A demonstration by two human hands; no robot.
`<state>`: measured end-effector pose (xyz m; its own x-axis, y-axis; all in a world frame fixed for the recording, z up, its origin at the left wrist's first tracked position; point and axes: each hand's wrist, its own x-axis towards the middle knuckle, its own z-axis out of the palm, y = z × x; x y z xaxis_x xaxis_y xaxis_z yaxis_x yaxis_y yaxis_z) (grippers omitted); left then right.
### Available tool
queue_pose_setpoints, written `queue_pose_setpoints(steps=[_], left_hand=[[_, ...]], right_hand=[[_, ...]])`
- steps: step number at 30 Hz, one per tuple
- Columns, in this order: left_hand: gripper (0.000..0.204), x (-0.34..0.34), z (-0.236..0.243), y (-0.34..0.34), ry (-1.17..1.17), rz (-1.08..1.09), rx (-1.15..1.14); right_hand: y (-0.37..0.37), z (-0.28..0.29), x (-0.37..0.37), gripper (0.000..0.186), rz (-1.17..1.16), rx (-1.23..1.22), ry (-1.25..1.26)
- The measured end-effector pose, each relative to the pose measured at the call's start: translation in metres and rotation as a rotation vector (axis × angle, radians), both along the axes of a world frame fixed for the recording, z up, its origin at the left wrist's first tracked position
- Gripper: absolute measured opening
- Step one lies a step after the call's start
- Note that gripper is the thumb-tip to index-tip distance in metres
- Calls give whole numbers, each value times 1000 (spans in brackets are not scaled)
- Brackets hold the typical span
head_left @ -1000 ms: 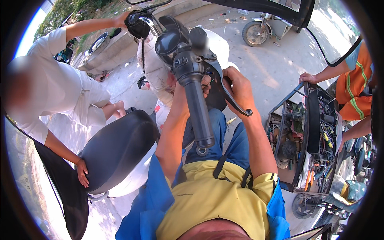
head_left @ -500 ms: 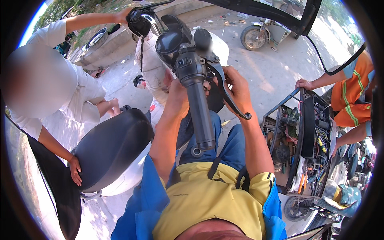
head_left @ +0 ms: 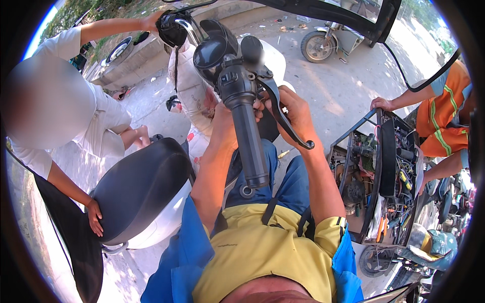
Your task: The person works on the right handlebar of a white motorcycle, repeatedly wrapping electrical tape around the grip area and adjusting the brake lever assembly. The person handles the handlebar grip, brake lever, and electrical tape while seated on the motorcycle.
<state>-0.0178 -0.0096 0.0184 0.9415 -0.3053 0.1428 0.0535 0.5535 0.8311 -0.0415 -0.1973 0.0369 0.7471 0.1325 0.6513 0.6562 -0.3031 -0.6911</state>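
Observation:
Both my hands meet behind the black handlebar grip (head_left: 250, 146) of a scooter. My left hand (head_left: 224, 121) reaches in from the left side of the grip. Its fingers are bent and pass behind it, with fingertips showing between grip and brake lever. On the other side, my right hand (head_left: 295, 113) has its thumb and fingers curled together, partly covered by the black brake lever (head_left: 279, 108). Whatever the fingers pinch is hidden. Above them sit the switch housing (head_left: 235, 81) and a round black mirror back (head_left: 251, 49).
A person in light clothes (head_left: 108, 111) at left rests a hand on the black seat (head_left: 141, 189) and holds the other handlebar end. At right, someone in orange trousers (head_left: 442, 121) grips an open toolbox (head_left: 371, 177). A parked three-wheeler's wheel (head_left: 318, 46) stands ahead.
The view has shifted very slightly. My right hand's fingers have moved a little closer in toward the grip. Both hands stay behind the handlebar.

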Motion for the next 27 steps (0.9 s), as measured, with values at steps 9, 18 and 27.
queue_pose_setpoints(steps=[9,18,27], left_hand=[[10,-7,3,-9,-9,35,-102],[11,-10,14,-10,-22,154,72],[8,-3,5,-8,-22,120,67]], right_hand=[[8,8,-12,15,-16,17,21],[13,3,-9,13,-103,0,-70],[14,10,-8,12,-199,-70,-56]])
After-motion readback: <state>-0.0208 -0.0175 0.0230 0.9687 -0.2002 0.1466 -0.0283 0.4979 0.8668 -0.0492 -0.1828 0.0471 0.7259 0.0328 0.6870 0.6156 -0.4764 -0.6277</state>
